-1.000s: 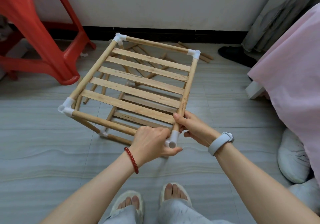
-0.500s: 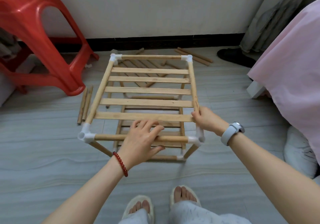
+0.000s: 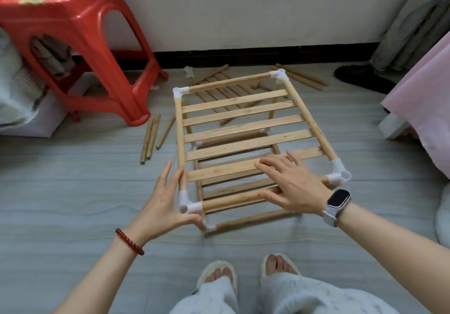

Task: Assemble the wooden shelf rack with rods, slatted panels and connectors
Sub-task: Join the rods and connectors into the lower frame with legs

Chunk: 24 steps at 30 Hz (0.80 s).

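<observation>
1. Pale wood and white plastic make up the shelf rack (image 3: 246,141), which stands on the grey floor (image 3: 73,192) at the centre of the view, just ahead of the person's feet.
2. Its top level is a slatted panel (image 3: 243,128) framed by rods, with a white connector at each corner: the near-left connector (image 3: 186,203) at 7 o'clock of the panel, the near-right connector (image 3: 339,173) at 4 o'clock, and the far ones at 11 and 1 o'clock.
3. A lower level shows through the slats, with a bottom rod (image 3: 255,220) touching the floor.
4. The left hand (image 3: 165,204) lies against the near-left corner with fingers straight and spread; the fingers rest along the left side rod and the thumb reaches under the connector.
5. The right hand (image 3: 292,184) lies flat and spread over the near slats and the front rod, palm down, gripping nothing.
6. A watch (image 3: 337,203) sits on the right wrist and a red bead bracelet (image 3: 129,242) on the left.
7. Loose rods (image 3: 151,136) lie on the floor at 9 o'clock of the rack, more rods (image 3: 302,77) at 1 o'clock, and a spare slatted panel (image 3: 219,90) lies behind it at 12 o'clock.
8. A red plastic stool (image 3: 80,46) stands at 10 o'clock, and pink fabric (image 3: 423,109) hangs at 3 o'clock.
</observation>
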{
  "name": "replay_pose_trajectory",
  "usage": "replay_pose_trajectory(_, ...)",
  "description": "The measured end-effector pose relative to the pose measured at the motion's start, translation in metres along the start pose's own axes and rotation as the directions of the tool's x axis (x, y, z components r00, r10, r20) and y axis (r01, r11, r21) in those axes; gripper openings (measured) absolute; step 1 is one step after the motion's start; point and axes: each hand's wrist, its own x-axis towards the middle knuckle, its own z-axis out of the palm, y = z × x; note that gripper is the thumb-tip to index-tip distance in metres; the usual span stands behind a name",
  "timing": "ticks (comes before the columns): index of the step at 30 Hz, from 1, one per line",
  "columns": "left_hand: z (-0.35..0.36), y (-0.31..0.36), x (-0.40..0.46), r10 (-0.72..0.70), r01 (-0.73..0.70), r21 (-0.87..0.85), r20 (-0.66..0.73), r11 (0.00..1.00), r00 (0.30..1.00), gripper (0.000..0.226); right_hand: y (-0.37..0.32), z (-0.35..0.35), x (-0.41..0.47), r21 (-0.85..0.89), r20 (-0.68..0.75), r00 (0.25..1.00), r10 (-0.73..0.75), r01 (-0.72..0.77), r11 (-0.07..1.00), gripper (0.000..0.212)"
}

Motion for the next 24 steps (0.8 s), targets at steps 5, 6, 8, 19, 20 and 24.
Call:
replay_pose_trajectory(5, 0.002, -0.003, -0.002, 0.005, 0.0, -0.237, 0.024, 0.972, 1.0, 0.12, -0.037, -0.007, 0.034, -0.039, 0.064, 0.982, -0.179, 0.181, 0.983, 0.094)
replay_pose_trajectory(6, 0.001, -0.004, 0.0, 0.016, -0.007, -0.242, 0.034, 0.97, 0.999, 0.122, -0.048, -0.006, 0.043, -0.053, 0.066, 0.976, -0.208, 0.211, 0.976, 0.097)
replay_pose_trajectory(8, -0.003, -0.002, 0.007, 0.039, -0.015, -0.221, 0.102, 0.975, 0.994, 0.124, -0.064, -0.004, 0.056, -0.076, 0.073, 0.968, -0.239, 0.244, 0.967, 0.101)
replay_pose_trajectory(19, -0.022, -0.015, 0.027, 0.237, -0.237, 0.136, 0.02, 0.962, 0.971, 0.107, -0.085, 0.01, 0.089, -0.021, 0.034, 0.987, -0.154, 0.155, 0.988, 0.094)
replay_pose_trajectory(20, -0.021, -0.015, 0.027, 0.253, -0.251, 0.119, -0.005, 0.961, 0.967, 0.105, -0.084, 0.011, 0.088, -0.012, 0.023, 0.987, -0.157, 0.157, 0.987, 0.091)
replay_pose_trajectory(24, -0.011, -0.016, 0.026, 0.289, -0.282, 0.086, -0.09, 0.956, 0.953, 0.097, -0.078, 0.011, 0.086, 0.008, 0.02, 0.987, -0.162, 0.162, 0.987, 0.087)
